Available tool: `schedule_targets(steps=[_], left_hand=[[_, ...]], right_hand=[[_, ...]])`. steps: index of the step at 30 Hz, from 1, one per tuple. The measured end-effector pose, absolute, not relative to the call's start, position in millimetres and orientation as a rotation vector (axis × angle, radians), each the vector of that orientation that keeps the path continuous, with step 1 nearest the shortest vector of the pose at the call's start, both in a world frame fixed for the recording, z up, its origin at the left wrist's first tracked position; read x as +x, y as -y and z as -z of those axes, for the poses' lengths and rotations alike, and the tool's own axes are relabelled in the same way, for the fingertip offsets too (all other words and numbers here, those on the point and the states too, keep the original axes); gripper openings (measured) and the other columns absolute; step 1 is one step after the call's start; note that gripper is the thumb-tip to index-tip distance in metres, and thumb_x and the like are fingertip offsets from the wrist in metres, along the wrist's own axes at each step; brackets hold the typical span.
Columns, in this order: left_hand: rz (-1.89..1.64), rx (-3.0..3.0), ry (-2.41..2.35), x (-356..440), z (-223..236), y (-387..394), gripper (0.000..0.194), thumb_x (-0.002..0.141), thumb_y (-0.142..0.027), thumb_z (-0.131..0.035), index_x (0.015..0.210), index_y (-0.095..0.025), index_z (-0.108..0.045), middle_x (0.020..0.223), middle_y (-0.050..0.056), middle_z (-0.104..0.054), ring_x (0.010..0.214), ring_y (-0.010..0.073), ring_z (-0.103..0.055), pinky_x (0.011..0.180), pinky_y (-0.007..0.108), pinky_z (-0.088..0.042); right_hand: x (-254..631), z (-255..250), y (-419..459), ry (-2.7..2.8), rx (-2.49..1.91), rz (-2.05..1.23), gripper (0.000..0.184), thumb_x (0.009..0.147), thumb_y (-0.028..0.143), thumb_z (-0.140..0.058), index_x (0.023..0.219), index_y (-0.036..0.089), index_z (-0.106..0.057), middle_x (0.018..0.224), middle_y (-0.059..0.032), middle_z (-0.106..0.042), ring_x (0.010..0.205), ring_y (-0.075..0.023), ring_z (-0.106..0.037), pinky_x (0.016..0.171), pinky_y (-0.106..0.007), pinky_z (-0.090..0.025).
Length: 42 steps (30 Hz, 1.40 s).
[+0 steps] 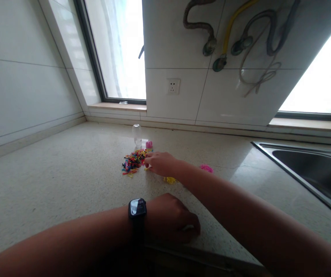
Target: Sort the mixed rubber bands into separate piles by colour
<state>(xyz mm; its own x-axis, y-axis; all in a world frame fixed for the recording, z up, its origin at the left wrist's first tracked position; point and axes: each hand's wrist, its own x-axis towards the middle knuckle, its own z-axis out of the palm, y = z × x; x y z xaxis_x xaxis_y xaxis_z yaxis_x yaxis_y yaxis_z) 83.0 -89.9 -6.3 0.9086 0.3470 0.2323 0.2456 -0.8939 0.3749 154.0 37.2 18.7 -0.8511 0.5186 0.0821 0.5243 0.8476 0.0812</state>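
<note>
A heap of small coloured rubber bands lies on the speckled countertop. My right hand reaches out to the heap's right edge, fingers pinched together on the bands there. My left hand, with a black watch on the wrist, rests as a loose fist near the counter's front edge; nothing shows in it. A small clear bottle stands upside down just behind the heap, with a pink cap beside it. A yellow clump of bands and a pink clump lie on either side of my right forearm.
A steel sink is set into the counter at the right. Tiled walls, a wall socket and hanging hoses stand behind, with windows at the back left and right.
</note>
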Motion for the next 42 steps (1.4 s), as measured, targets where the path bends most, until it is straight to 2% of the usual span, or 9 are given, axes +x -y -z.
schedule_targets(steps=[7, 16, 25, 30, 37, 42], left_hand=[[-0.413, 2.73, -0.426, 82, 6, 89, 0.017, 0.089, -0.027, -0.061, 0.103, -0.024, -0.071, 0.075, -0.001, -0.072, 0.067, 0.0143, -0.067, 0.063, 0.024, -0.047], [-0.407, 2.745, -0.441, 83, 7, 89, 0.016, 0.089, -0.028, -0.062, 0.102, -0.025, -0.071, 0.071, -0.003, -0.07, 0.063, 0.0131, -0.066, 0.06, 0.023, -0.044], [-0.407, 2.753, -0.448, 83, 7, 90, 0.017, 0.089, -0.028, -0.061, 0.101, -0.024, -0.072, 0.071, -0.002, -0.071, 0.062, 0.0134, -0.066, 0.058, 0.023, -0.043], [-0.404, 2.75, -0.448, 83, 8, 89, 0.018, 0.089, -0.029, -0.06, 0.103, -0.025, -0.071, 0.073, -0.002, -0.071, 0.064, 0.014, -0.067, 0.06, 0.023, -0.043], [-0.406, 2.751, -0.45, 83, 9, 89, 0.017, 0.089, -0.028, -0.061, 0.101, -0.026, -0.071, 0.071, -0.002, -0.071, 0.065, 0.0144, -0.066, 0.06, 0.024, -0.043], [-0.418, 2.745, -0.448, 84, 12, 89, 0.016, 0.088, -0.027, -0.06, 0.1, -0.026, -0.071, 0.073, -0.002, -0.072, 0.068, 0.014, -0.068, 0.062, 0.023, -0.044]], right_hand=[[149, -26, -33, 2.963, -0.913, 0.119, 0.02, 0.091, 0.023, -0.053, 0.095, 0.017, -0.072, 0.11, -0.0107, -0.07, 0.097, -0.0227, -0.066, 0.071, -0.028, -0.048], [196, -52, -42, 2.991, -0.757, -0.226, 0.014, 0.086, 0.022, -0.063, 0.094, 0.018, -0.074, 0.102, -0.0074, -0.07, 0.092, -0.0185, -0.063, 0.082, -0.028, -0.044], [221, -45, -33, 3.063, -0.784, -0.302, 0.015, 0.087, 0.022, -0.063, 0.095, 0.02, -0.076, 0.1, -0.0062, -0.07, 0.089, -0.0173, -0.063, 0.082, -0.028, -0.044], [233, -50, -28, 2.953, -0.788, -0.344, 0.018, 0.091, 0.019, -0.058, 0.098, 0.018, -0.075, 0.1, -0.0072, -0.068, 0.088, -0.0165, -0.062, 0.084, -0.028, -0.044], [293, -57, -25, 2.759, -0.931, -0.395, 0.019, 0.091, 0.028, -0.057, 0.094, 0.017, -0.073, 0.094, -0.0074, -0.066, 0.083, -0.017, -0.058, 0.078, -0.029, -0.043], [365, -37, -37, 2.423, -1.261, -0.437, 0.033, 0.089, 0.047, -0.054, 0.089, 0.018, -0.071, 0.087, -0.0074, -0.066, 0.075, -0.0175, -0.056, 0.07, -0.03, -0.043]])
